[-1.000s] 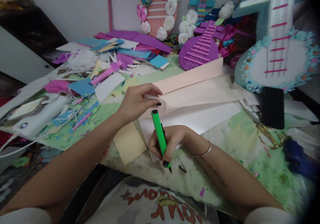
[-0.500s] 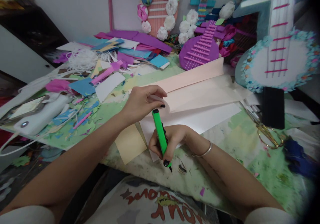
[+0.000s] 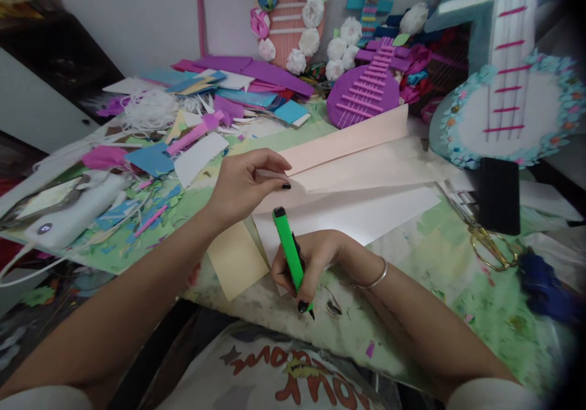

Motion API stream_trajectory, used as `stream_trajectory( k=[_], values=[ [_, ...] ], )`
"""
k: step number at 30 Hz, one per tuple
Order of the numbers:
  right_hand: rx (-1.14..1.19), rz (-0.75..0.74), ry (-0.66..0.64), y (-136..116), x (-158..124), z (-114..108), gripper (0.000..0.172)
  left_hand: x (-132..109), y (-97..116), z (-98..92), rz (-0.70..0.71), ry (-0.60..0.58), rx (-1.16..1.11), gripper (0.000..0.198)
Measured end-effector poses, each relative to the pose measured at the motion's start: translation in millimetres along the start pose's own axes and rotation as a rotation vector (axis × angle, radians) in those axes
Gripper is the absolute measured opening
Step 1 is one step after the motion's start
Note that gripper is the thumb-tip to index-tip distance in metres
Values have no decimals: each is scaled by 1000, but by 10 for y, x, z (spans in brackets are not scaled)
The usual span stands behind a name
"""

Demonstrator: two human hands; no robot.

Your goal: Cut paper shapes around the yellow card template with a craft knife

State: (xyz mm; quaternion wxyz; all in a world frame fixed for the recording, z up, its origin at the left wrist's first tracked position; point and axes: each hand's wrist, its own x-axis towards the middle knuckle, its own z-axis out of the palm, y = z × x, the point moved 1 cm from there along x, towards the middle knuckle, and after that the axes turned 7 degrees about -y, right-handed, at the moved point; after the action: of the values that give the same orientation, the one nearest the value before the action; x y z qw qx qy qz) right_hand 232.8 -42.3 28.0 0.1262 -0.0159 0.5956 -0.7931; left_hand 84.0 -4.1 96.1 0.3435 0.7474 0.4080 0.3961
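My right hand (image 3: 306,266) is closed around a green utility knife (image 3: 290,251). The knife's black end leans up and left, and its dark tip points down toward the near table edge. Over the left end of a pale peach sheet (image 3: 361,160) is my left hand (image 3: 245,184), thumb and fingers apart. Whether those fingers touch the sheet I cannot tell. That sheet has a raised, folded far edge. Beneath it lies a white sheet (image 3: 394,210), and a cream piece of paper (image 3: 238,260) lies to the left of my right hand.
Gold-handled scissors (image 3: 492,245) and a black phone (image 3: 499,196) lie at the right. Paper scraps (image 3: 151,157) and a white power strip (image 3: 75,208) cover the left side. Decorated paper instruments, including a purple one (image 3: 364,96), stand along the back.
My left hand has shifted left along the peach sheet. My right hand keeps hold of the utility knife, whose upper end has tilted slightly left.
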Motion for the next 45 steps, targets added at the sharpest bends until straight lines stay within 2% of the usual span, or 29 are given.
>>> stream_trajectory(
  k=[10, 20, 28, 33, 36, 39, 41, 42, 44, 45],
  values=[
    [-111, 26, 41, 39, 35, 13, 28, -19, -98, -5, 38, 79, -18, 15],
    [-161, 23, 31, 21, 55, 1, 30, 28, 42, 72, 33, 8, 67, 12],
    [-135, 17, 34, 39, 55, 16, 31, -2, -37, -64, 81, 136, 80, 13],
    [-131, 42, 39, 74, 75, 3, 33, -86, -39, -124, 103, 81, 131, 13],
    [-195, 76, -43, -64, 63, 36, 34, -201, -50, -100, 88, 30, 129, 13],
    [-203, 94, -132, -362, -135, 152, 34, -355, -65, -24, 106, -11, 136, 10],
    [-188, 69, -76, -586, -415, 276, 34, -475, -78, 55, 191, -27, 160, 6],
    [-227, 69, -5, -683, -587, 348, 34, -540, -86, 101, 267, -28, 187, 5],
    [-358, 72, 253, -830, -932, 498, 37, -674, -112, 201, 398, -47, 246, 8],
    [-411, 101, 425, -872, -1079, 568, 44, -739, -130, 252, 442, -69, 279, 11]
  ],
)
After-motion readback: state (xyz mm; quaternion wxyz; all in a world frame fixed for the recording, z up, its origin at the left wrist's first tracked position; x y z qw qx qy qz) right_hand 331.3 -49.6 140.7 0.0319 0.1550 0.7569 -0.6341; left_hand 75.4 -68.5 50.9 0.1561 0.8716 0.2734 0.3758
